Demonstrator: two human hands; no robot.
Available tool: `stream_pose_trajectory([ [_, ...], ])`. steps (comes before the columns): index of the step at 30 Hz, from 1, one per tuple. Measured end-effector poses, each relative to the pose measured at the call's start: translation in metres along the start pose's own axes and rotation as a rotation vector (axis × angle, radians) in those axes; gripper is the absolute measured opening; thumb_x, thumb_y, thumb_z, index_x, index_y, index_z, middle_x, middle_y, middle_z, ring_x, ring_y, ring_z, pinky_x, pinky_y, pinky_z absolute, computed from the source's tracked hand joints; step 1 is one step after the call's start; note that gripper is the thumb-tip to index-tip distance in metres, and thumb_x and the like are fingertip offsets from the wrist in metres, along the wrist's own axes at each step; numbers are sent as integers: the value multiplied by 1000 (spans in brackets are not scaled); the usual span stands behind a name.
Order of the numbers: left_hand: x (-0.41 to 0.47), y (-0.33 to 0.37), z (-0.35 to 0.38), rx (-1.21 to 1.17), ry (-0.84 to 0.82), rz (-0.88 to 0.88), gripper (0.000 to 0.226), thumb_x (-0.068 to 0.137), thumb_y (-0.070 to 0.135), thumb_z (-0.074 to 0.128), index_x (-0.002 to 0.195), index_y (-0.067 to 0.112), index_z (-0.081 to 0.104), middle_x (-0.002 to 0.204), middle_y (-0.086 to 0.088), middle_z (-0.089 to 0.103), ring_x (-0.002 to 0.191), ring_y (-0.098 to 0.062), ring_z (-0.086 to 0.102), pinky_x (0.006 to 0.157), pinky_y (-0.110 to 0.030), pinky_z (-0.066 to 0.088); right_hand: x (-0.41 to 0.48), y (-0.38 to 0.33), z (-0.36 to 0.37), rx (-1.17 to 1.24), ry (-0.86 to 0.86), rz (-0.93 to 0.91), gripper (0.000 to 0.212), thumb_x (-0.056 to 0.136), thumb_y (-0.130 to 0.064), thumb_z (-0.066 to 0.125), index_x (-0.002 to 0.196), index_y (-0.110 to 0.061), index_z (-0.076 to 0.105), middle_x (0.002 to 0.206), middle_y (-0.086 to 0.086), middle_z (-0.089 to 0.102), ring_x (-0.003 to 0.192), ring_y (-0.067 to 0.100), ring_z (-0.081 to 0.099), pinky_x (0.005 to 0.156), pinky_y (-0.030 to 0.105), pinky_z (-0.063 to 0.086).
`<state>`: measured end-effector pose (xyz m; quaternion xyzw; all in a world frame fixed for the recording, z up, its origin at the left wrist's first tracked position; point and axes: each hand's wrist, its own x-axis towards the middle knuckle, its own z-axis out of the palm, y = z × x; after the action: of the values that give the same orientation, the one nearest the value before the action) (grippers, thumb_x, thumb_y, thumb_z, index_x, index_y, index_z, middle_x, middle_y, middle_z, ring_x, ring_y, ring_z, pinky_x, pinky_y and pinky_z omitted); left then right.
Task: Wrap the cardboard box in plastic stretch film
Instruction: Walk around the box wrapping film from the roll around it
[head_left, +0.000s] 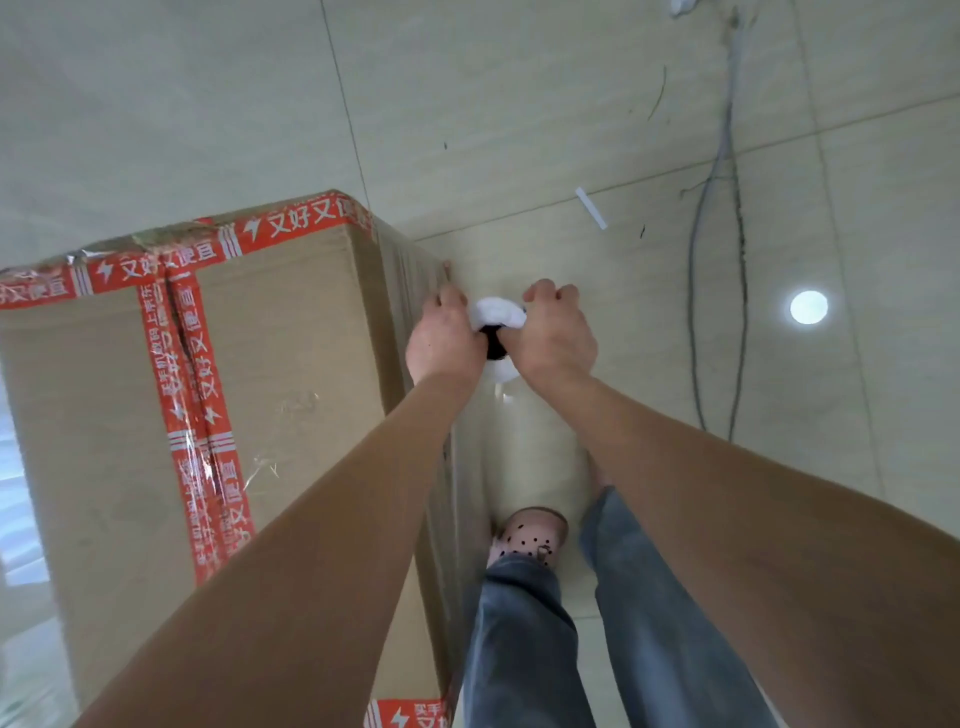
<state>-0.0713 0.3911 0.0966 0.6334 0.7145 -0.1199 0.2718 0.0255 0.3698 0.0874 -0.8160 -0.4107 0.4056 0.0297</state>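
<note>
From the head camera: cardboard box (208, 415) standing on the tiled floor (519, 130), film (410, 291) already over the side nearest the person. Just beside that side, near its far corner, stretch film roll (496, 314) held upright, probably to lay film flat. Left hand (444, 335) and right hand (556, 332) both curled tight around its top, likely for tension.

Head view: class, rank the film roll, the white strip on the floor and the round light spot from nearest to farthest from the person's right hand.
1. Film roll: gripped at its top by the right hand, just to its left.
2. White strip: on the floor, beyond the hand.
3. Round light spot: on the floor, far to the right.
</note>
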Motion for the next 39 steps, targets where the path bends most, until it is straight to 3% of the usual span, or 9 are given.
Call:
stream_pose_trajectory([
  [4,3,10,1,195,-17,314,38,87,11,55,124,15,49,123,-6,46,112,-24,47,65,-31,37,-2,2,4,-50,-8,-38,35,84,-19,61,117,-16,49,121,8,46,105,31,54,70,35,41],
  [7,16,20,-3,293,-27,402,30,87,11,56,116,13,51,118,-5,48,113,-23,46,64,-31,38,7,0,-3,-99,27,-87,27,87,-20,56,113,-17,52,117,8,49,101,31,56,70,35,42],
  [11,26,21,-10,236,-21,314,25,86,14,56,110,10,52,115,-6,51,107,-26,50,66,-33,37,21,-12,-18,-212,-9,-218,22,86,-18,55,108,-18,57,113,8,50,98,31,57,66,32,38],
  [18,39,23,-22,-21,61,-5,25,84,18,54,108,12,55,108,-4,55,92,-27,59,63,-31,40,48,-44,-36,-412,-60,-517,31,87,-15,54,117,-20,56,121,6,44,110,25,47,67,33,37],
  [21,46,22,-29,-1,42,-74,26,85,15,56,110,12,51,111,-6,54,93,-28,58,62,-32,37,52,-46,-33,-361,-55,-438,37,87,-14,57,123,-19,50,125,6,42,113,25,47,68,34,41],
  [25,51,25,-35,101,-28,77,40,85,11,58,123,15,47,121,-7,49,101,-29,57,62,-33,38,48,-38,-27,-59,-129,-14,45,84,-23,64,124,-14,44,124,8,43,104,32,57,75,37,45],
  [27,54,32,-35,191,-75,202,43,85,9,58,126,16,47,123,-6,47,109,-27,52,63,-34,40,50,-35,-26,-23,-153,31,43,84,-24,64,121,-13,45,122,9,44,102,34,59,75,37,44],
  [32,67,39,-41,373,-79,350,37,85,12,60,120,15,48,122,-5,46,113,-25,46,62,-32,38,58,-43,-30,-96,-98,-63,29,86,-22,59,114,-18,54,114,8,52,97,33,60,73,34,42],
  [39,91,27,-63,173,-50,167,30,85,16,58,113,13,49,113,-7,52,103,-28,53,63,-34,37,83,-87,-44,-354,-91,-338,26,83,-15,60,108,-19,59,111,5,52,99,28,58,65,31,39],
])
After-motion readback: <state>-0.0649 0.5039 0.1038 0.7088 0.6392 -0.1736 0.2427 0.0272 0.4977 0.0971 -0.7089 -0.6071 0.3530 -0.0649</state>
